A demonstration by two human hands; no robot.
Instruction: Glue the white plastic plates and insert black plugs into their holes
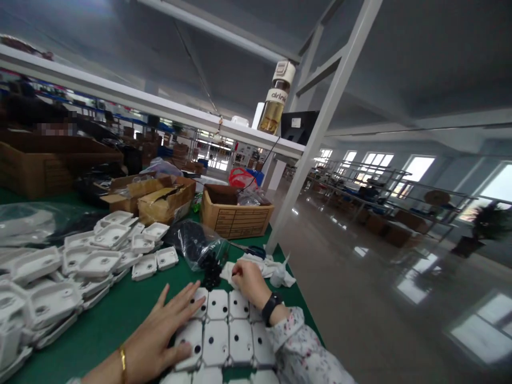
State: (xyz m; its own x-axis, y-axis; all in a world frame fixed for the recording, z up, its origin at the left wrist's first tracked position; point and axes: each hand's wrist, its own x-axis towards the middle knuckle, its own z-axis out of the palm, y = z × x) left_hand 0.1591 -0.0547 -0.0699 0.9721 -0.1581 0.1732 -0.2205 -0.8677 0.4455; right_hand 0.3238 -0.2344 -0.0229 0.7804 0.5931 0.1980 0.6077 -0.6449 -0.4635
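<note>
Rows of white plastic housings [216, 338] lie face down before me, several with round black dots on top. My left hand [164, 330] rests over the left end of the rows, fingers spread and palm down. Above the far right housings, my right hand [251, 281] is closed in a pinch, with a small dark piece showing at the fingertips. A heap of small black parts [212, 271] sits just left of it, by a clear bag of black pieces [192, 240]. Beside that hand lies a white cloth [229, 271].
Loose white housings [92, 256] are piled at left. Cardboard boxes [236, 216] stand at the back. A small white bottle [278, 276] is near the table's right edge. A shelf post [308, 160] rises there; a drink bottle [276, 98] stands overhead. A person [56, 120] is at far left.
</note>
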